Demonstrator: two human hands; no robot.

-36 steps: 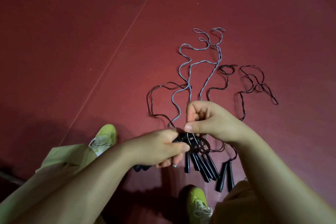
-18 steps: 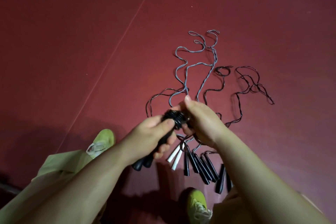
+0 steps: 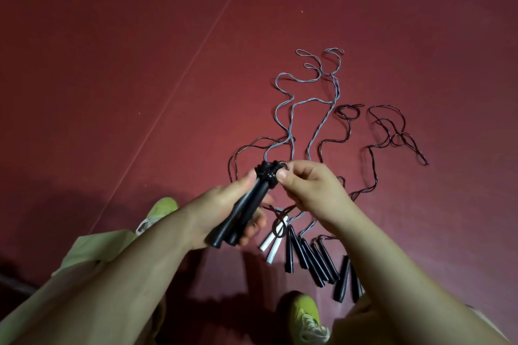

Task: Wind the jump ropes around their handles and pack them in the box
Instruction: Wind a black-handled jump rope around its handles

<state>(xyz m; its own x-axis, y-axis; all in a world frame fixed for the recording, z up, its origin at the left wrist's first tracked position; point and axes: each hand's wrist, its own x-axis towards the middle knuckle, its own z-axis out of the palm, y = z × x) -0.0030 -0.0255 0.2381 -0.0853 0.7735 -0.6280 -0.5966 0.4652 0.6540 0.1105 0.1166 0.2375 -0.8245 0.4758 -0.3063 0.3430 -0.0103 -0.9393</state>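
My left hand (image 3: pixel 224 213) grips a pair of black jump-rope handles (image 3: pixel 244 210), tilted with the tops pointing away from me. Black rope is wound in a tight coil (image 3: pixel 267 172) round the tops of those handles. My right hand (image 3: pixel 308 190) pinches the rope end at that coil. On the floor below lie several more black handles (image 3: pixel 311 258) and two white handles (image 3: pixel 270 245). Their loose ropes trail away: a grey rope (image 3: pixel 314 103) and dark ropes (image 3: pixel 392 131). No box is in view.
The floor is a dark red mat (image 3: pixel 140 64) with a thin seam line (image 3: pixel 179 87) running diagonally. My two yellow-green shoes (image 3: pixel 162 210) (image 3: pixel 305 316) and light green trouser legs (image 3: pixel 92 255) sit at the bottom.
Both hands lifted the black handles up and away from the pile. The handles tilted upright in my left hand, and the loose loop has tightened into a coil at their tops.
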